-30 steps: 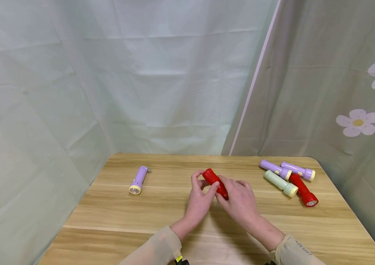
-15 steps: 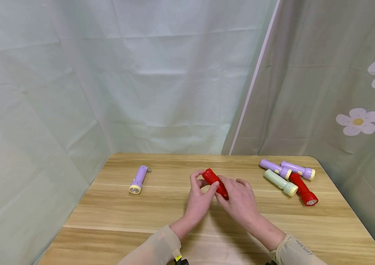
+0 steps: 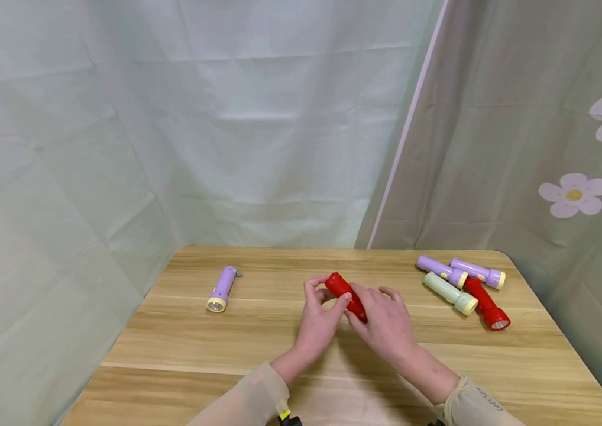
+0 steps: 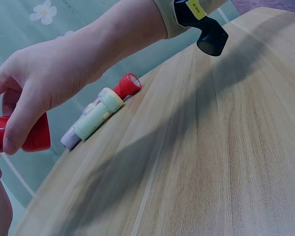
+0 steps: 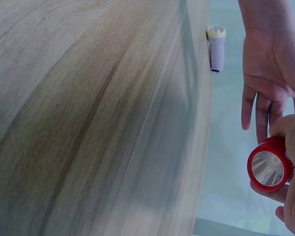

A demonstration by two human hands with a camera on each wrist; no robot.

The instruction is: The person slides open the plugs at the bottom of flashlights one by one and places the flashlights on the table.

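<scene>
Over the middle of the table, both hands hold a red flashlight [image 3: 339,286], tilted with its tail end up and to the left. My left hand [image 3: 316,324] has its thumb and index finger around the tail end, its other fingers stretched out in the right wrist view. My right hand [image 3: 385,322] grips the head end, mostly covering it in the head view. The flashlight's reflector [image 5: 268,169] faces the right wrist camera. Off to the left lies a purple flashlight [image 3: 223,287], a small piece sticking out at its tail.
On the right, two purple flashlights [image 3: 434,268] [image 3: 473,271], a pale green flashlight [image 3: 446,290] and another red flashlight [image 3: 484,302] lie close together on the wooden table [image 3: 173,355]. Pale curtains [image 3: 280,148] hang around the back and sides.
Both hands keep their hold on the red flashlight with barely any movement. The other flashlights lie where they were.
</scene>
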